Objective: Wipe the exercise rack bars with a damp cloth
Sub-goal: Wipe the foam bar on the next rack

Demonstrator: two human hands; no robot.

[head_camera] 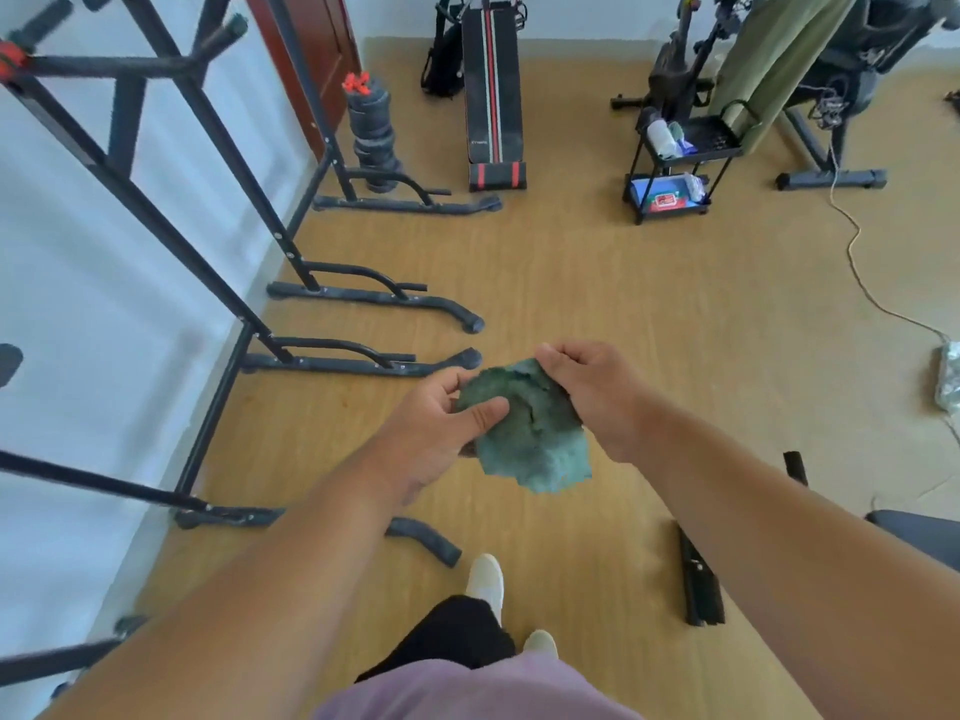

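Cloth (530, 428), green and crumpled, sits between both hands at mid-frame, above the wood floor (597, 283), w/ its lower edge hanging free below the fingers. Left hand (441, 428) clamps the cloth's left side: thumb pressed over the top, fingers curled under. Right hand (592, 387) pinches the upper right corner, fingers folded around the edge. Probably a two-handed hold to spread or refold the cloth into a pad before wiping, since it's bunched and not yet shaped for wrapping a bar.

Exercise rack bars (171, 163) stand to the left, against the white wall (62, 283); black uprights, feet on the floor. Cloth is well apart from them, no contact, so wiping looks not yet begun at this spot. Nearest bar is off to the left of the left hand, lower and farther out.

Elsewhere: sit-up bench (493, 96) at the back, small trolley (675, 163) w/ supplies, cable (857, 262) trailing across the floor on the right.
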